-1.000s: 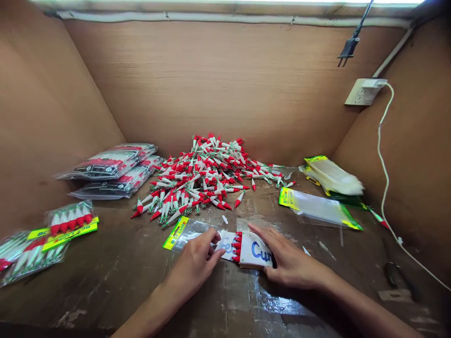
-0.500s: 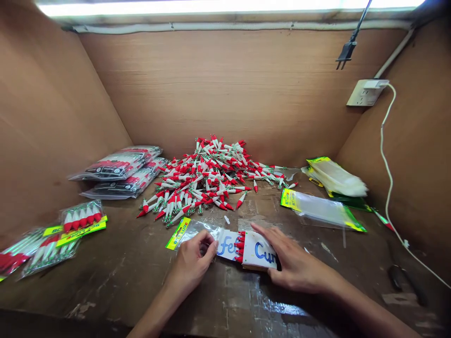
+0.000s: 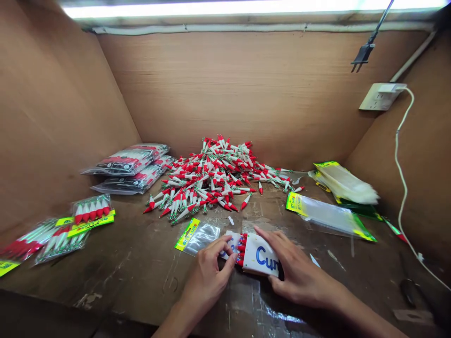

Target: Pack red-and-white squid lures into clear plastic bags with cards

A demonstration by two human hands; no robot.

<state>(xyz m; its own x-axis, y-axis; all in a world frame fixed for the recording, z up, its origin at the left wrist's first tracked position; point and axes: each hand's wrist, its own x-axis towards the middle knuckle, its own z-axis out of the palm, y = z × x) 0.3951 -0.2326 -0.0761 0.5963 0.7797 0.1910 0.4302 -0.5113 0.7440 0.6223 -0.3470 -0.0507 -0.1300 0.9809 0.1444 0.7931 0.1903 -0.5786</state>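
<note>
A small white box lettered "Cur" [image 3: 259, 253] lies on the brown table, with several red lure tips [image 3: 242, 249] poking out of its left side. My right hand [image 3: 296, 267] grips the box's right end between thumb and fingers. My left hand [image 3: 213, 265] is curled over a white lettered piece [image 3: 232, 240] left of the box, its thumb and fingertips close to the red tips; whether it pinches anything is hidden. Beyond the left fingers lies a clear bag with a yellow-green header [image 3: 199, 237], partly covered by that hand.
A heap of red-and-white lures [image 3: 211, 180] rises behind the hands. Filled packets [image 3: 91, 211] and stacked bags [image 3: 130, 164] lie left. Empty bags [image 3: 327, 216] lie right, near a white cable [image 3: 400, 173] and dark-handled tool [image 3: 408, 293]. A plug [image 3: 362, 56] hangs above.
My left hand has moved right along the lettered piece, nearer the red tips, uncovering more of the clear bag. My right hand still holds the box. The whole view has shifted slightly.
</note>
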